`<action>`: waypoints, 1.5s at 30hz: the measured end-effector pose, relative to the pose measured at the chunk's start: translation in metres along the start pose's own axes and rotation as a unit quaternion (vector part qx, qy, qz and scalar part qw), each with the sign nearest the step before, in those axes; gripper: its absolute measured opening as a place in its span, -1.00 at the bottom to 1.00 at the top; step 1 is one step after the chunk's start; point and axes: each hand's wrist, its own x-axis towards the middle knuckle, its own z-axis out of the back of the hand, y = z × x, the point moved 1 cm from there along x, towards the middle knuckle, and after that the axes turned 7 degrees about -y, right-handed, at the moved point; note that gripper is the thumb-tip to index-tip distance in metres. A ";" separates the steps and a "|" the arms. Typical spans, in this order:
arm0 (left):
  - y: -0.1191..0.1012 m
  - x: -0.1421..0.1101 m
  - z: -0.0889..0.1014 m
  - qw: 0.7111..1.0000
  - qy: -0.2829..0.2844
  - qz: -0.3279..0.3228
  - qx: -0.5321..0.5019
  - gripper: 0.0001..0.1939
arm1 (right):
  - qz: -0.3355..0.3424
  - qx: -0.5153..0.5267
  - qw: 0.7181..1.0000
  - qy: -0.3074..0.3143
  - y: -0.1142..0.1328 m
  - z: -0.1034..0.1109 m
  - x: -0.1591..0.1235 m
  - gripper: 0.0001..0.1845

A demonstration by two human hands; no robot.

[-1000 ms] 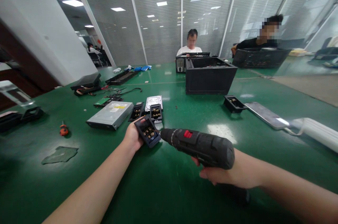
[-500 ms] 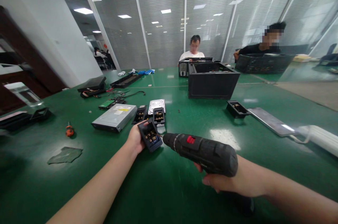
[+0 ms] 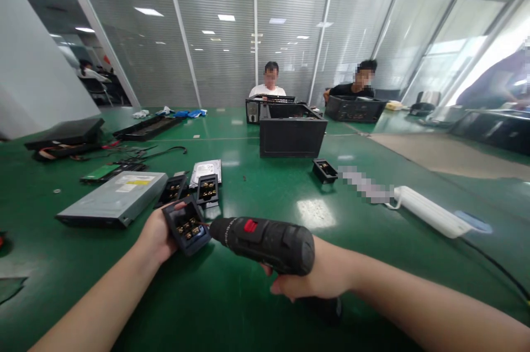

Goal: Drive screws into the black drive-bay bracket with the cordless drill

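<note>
My left hand [image 3: 159,236] is closed on a black plastic box with brass-coloured contacts inside [image 3: 188,227], held tilted above the green table [image 3: 248,308]. In my right hand [image 3: 296,280] is a black cordless drill [image 3: 265,244] with a red switch on top. Its chuck points left, and the thin bit reaches the right side of the box; whether it touches a screw cannot be made out. Behind the box, a similar black box [image 3: 207,189] leans by a silver hard drive [image 3: 206,171], and another black box [image 3: 171,190] lies left of it.
At left lie a silver optical drive [image 3: 114,197], a green circuit board [image 3: 101,173] and loose cables. A black computer case [image 3: 292,136] stands ahead. To the right are another black box [image 3: 325,171] and a white power strip [image 3: 430,211]. Several people sit or stand beyond.
My view has turned to the right, so the table's things appear further left. The drill and the box stay in my hands, with the bit still at the box's side.
</note>
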 end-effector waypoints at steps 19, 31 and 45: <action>0.002 0.000 0.003 0.999 0.020 0.006 -0.033 -0.81 | -0.022 0.033 0.999 0.008 -0.001 -0.001 -0.003 -0.76; 0.006 -0.011 -0.005 0.997 0.051 0.012 -0.062 -0.83 | -0.050 0.020 0.999 -0.002 -0.008 -0.002 -0.012 -0.78; 0.010 -0.008 -0.004 0.996 0.062 0.020 -0.066 -0.81 | -0.079 0.009 0.997 -0.011 -0.006 -0.003 -0.013 -0.78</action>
